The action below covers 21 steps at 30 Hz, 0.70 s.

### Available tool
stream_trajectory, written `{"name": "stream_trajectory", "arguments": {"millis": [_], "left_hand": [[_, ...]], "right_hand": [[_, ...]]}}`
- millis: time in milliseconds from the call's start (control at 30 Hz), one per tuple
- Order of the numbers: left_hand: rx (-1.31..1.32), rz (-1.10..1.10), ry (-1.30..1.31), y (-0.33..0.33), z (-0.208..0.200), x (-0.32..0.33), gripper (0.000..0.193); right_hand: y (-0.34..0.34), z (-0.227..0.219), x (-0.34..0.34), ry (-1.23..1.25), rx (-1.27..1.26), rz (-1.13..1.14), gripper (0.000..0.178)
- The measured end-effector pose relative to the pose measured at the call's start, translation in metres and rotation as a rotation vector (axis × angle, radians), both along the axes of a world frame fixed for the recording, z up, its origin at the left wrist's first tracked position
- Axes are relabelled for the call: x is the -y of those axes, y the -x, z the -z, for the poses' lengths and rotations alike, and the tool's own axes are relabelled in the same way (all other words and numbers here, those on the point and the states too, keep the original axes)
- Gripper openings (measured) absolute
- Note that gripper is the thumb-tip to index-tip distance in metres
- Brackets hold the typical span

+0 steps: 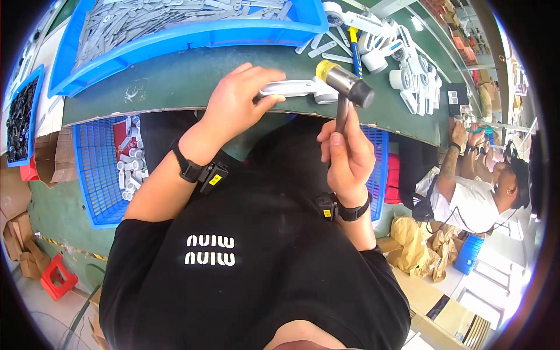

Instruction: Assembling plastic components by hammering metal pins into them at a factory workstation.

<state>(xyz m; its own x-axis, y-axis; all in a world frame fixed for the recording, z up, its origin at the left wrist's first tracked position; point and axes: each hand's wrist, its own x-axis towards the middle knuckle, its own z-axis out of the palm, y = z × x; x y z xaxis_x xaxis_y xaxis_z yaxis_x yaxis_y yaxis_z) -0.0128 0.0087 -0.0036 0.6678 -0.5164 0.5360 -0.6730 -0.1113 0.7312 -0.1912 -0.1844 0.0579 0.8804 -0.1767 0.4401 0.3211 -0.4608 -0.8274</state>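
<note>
White part point(294, 88), pinched at one end between left fingers point(267, 76), right fingers point(353, 127) clasping mallet point(343, 81)

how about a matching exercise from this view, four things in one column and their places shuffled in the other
Things
1. Mallet
2. White-and-grey part
3. Small black pieces
4. Red plastic stool

Places
A. In a blue bin at the far left
B. Gripped by the right hand
C. On the floor at the lower left
D. Held between the thumb and fingers of the left hand

Pairs: 1-B, 2-D, 3-A, 4-C
</note>
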Motion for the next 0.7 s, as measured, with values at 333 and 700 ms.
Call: {"name": "stream_trajectory", "arguments": {"millis": [333,700], "left_hand": [[0.267,-0.049,-0.041,0.003,0.0,0.005,0.015],[0.229,-0.055,-0.057,0.005,-0.001,0.005,0.017]], "right_hand": [[0.025,0.017,0.019,0.059,0.049,0.304,0.056],[0.004,-0.001,0.018,0.538,-0.315,0.236,0.055]]}}
